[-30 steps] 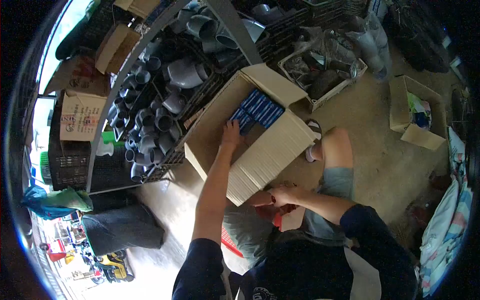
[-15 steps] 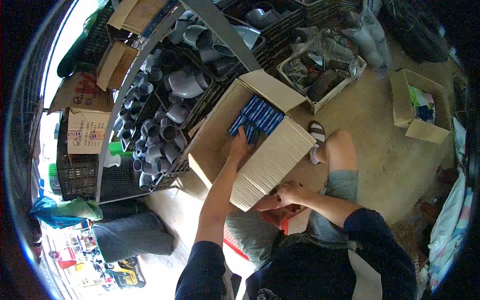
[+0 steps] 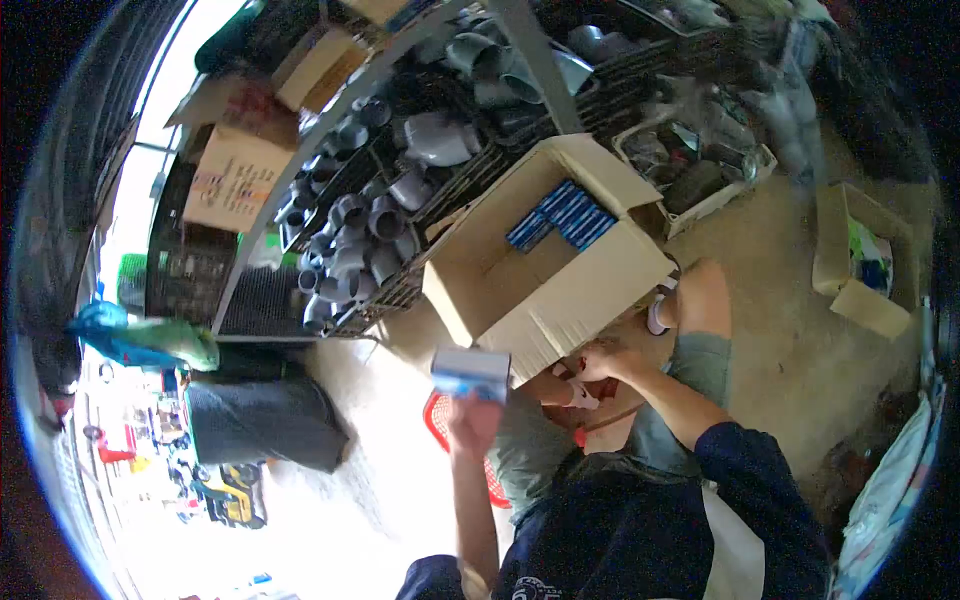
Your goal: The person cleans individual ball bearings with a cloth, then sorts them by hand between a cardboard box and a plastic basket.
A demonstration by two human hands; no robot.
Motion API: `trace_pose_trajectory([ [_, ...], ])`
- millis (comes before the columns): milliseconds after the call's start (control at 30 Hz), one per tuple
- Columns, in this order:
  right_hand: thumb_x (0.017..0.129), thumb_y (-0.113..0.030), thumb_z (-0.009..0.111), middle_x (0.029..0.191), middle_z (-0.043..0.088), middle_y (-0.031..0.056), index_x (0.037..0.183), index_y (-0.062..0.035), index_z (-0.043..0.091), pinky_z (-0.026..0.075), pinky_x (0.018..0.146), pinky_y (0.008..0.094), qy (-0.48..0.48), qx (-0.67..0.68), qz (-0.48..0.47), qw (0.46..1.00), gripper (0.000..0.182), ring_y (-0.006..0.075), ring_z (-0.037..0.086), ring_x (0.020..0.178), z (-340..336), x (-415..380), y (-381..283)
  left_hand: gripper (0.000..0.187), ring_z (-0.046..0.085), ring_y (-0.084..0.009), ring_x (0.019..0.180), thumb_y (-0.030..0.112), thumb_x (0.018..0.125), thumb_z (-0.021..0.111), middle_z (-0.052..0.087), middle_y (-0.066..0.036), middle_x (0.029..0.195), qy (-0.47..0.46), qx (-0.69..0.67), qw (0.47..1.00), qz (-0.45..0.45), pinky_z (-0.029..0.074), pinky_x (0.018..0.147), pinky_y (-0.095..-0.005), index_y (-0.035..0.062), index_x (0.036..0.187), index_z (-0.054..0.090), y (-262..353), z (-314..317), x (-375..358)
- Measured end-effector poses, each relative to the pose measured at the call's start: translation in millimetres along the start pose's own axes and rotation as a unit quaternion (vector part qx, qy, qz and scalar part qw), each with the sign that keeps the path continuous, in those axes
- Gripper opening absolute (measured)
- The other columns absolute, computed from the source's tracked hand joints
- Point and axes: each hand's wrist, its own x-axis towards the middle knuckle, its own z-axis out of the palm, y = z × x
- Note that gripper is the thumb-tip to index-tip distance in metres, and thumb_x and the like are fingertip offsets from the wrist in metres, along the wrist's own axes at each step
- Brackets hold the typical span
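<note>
My left hand [image 3: 474,422] is closed on a small blue box [image 3: 470,372] with a greyish side, raised just outside the near left corner of a large open carton [image 3: 560,315]. Motion blurs the hand and the small box. Inside the carton, several similar blue boxes [image 3: 580,214] lie in rows against the far right part, and the cardboard bottom shows around them. My right hand [image 3: 600,361] is below the carton's near flap, above my lap, with its fingers curled; what they hold, if anything, is hidden.
Grey pipe fittings [image 3: 350,245] fill black crates on a metal rack at the left. A white crate [image 3: 720,190] of bagged parts stands behind the carton. At the right is a smaller open box [image 3: 865,310]. A red basket [image 3: 438,418] sits beside my leg.
My left hand has come out of the carton toward me, bringing a small blue box. The view has shifted, so the carton appears farther right. My right hand stays near the flap.
</note>
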Motion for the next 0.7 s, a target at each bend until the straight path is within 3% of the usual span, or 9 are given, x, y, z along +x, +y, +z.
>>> trace_pose_trajectory([
  [100, 0.077, -0.069, 0.066, 0.125, 0.066, 0.0215, 0.120, -0.0088, 0.069, 0.048, 0.099, 0.0428, 0.051, 0.039, -0.059, 0.996, 0.074, 0.0334, 0.058, 0.124, 0, -2, 5, 0.058, 0.060, -0.0340, 0.118, 0.048, 0.098, 0.055, 0.061, -0.015, 0.129, 0.037, -0.179, 0.983, -0.011, 0.049, 0.101, -0.0549, 0.0093, 0.141, 0.047, -26, -10, -82],
  [233, 0.088, -0.070, 0.057, 0.124, 0.068, 0.0143, 0.127, -0.0077, 0.066, 0.050, 0.096, 0.0390, -0.003, 0.103, -0.048, 0.994, 0.074, 0.0268, 0.065, 0.112, -12, -35, -12, 0.062, 0.063, -0.0342, 0.108, 0.056, 0.101, 0.044, 0.063, -0.013, 0.121, 0.056, -0.279, 0.957, -0.053, 0.052, 0.095, -0.0518, 0.0084, 0.141, 0.047, -58, -48, -132],
  [267, 0.090, -0.067, 0.057, 0.127, 0.066, 0.0122, 0.130, -0.0078, 0.063, 0.050, 0.097, 0.0380, 0.021, 0.221, -0.077, 0.972, 0.072, 0.0260, 0.064, 0.113, -19, -52, -24, 0.066, 0.061, -0.0261, 0.086, 0.060, 0.099, 0.044, 0.063, -0.008, 0.107, 0.115, -0.209, 0.969, -0.062, 0.053, 0.076, -0.0402, 0.0083, 0.139, 0.049, -46, -20, -133],
  [333, 0.095, -0.062, 0.055, 0.132, 0.062, 0.0081, 0.138, -0.0081, 0.057, 0.049, 0.098, 0.0361, 0.070, 0.452, -0.120, 0.881, 0.068, 0.0244, 0.063, 0.114, -27, -95, -49, 0.069, 0.052, -0.0220, 0.076, 0.063, 0.098, 0.045, 0.058, -0.006, 0.097, 0.029, -0.285, 0.957, -0.048, 0.046, 0.067, -0.0352, 0.0083, 0.140, 0.049, -47, -27, -130],
  [400, 0.098, -0.059, 0.054, 0.122, 0.065, 0.0099, 0.135, -0.0082, 0.057, 0.050, 0.098, 0.0369, -0.028, 0.685, -0.117, 0.719, 0.063, 0.0240, 0.064, 0.112, -14, -117, -48, 0.071, 0.046, -0.0191, 0.070, 0.065, 0.097, 0.046, 0.053, -0.003, 0.091, -0.024, -0.307, 0.951, -0.028, 0.040, 0.062, -0.0320, 0.0082, 0.140, 0.049, -43, -38, -123],
  [500, 0.096, -0.062, 0.054, 0.107, 0.068, 0.0090, 0.128, -0.0081, 0.060, 0.050, 0.097, 0.0403, 0.000, 0.818, -0.067, 0.571, 0.063, 0.0248, 0.065, 0.105, 12, -136, -50, 0.072, 0.041, -0.0173, 0.069, 0.065, 0.096, 0.046, 0.048, -0.002, 0.088, -0.014, -0.289, 0.957, -0.010, 0.035, 0.062, -0.0309, 0.0080, 0.139, 0.049, -41, -46, -113],
  [567, 0.097, -0.062, 0.053, 0.096, 0.070, 0.0091, 0.120, -0.0059, 0.064, 0.052, 0.089, 0.0431, 0.067, 0.819, -0.011, 0.570, 0.062, 0.0269, 0.067, 0.096, 14, -148, -60, 0.070, 0.043, -0.0172, 0.072, 0.064, 0.097, 0.045, 0.047, -0.002, 0.089, 0.052, -0.299, 0.952, -0.025, 0.037, 0.064, -0.0311, 0.0078, 0.139, 0.050, -42, -49, -109],
  [633, 0.099, -0.062, 0.050, 0.092, 0.070, 0.0116, 0.113, -0.0011, 0.064, 0.050, 0.085, 0.0435, 0.209, 0.549, -0.021, 0.809, 0.064, 0.0274, 0.067, 0.093, 15, -145, -38, 0.070, 0.043, -0.0171, 0.073, 0.064, 0.098, 0.043, 0.048, -0.002, 0.090, 0.024, -0.341, 0.940, -0.015, 0.037, 0.065, -0.0312, 0.0076, 0.139, 0.050, -43, -57, -107],
  [700, 0.100, -0.062, 0.048, 0.089, 0.068, 0.0133, 0.106, 0.0035, 0.063, 0.047, 0.082, 0.0429, 0.232, 0.320, 0.035, 0.918, 0.067, 0.0270, 0.066, 0.091, 12, -147, -32, 0.069, 0.043, -0.0171, 0.074, 0.063, 0.098, 0.043, 0.048, -0.002, 0.090, 0.015, -0.370, 0.929, -0.013, 0.038, 0.066, -0.0314, 0.0075, 0.138, 0.051, -47, -67, -108],
])
